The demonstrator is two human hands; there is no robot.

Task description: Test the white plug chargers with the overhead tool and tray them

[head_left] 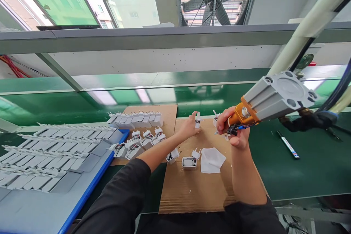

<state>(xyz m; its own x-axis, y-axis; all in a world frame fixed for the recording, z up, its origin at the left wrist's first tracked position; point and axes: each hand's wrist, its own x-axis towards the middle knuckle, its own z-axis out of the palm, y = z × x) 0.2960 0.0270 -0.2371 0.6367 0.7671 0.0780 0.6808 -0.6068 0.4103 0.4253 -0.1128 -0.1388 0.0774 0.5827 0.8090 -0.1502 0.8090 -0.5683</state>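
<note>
Above the cardboard, my left hand [189, 126] is closed with a small white plug-adapter housing [197, 121] at its fingertips. My right hand [234, 128] wraps round the orange collar of an air-powered tool [279, 93] with a grey body, its dark tip angled down to the left. Another white plug part [215, 117] shows just left of the right hand, partly covered by it. Nearer me lie an open adapter case [189, 163] with its plug piece, a white paper sheet [213, 160] and one more adapter [172, 155] beside my left forearm.
A blue-rimmed tray [90, 186] at left holds rows of white adapters [55, 153]. More adapters [135, 120] stand on cardboard behind. A marker [287, 144] lies on the green bench [309, 172] at right. Dark hoses run from the tool.
</note>
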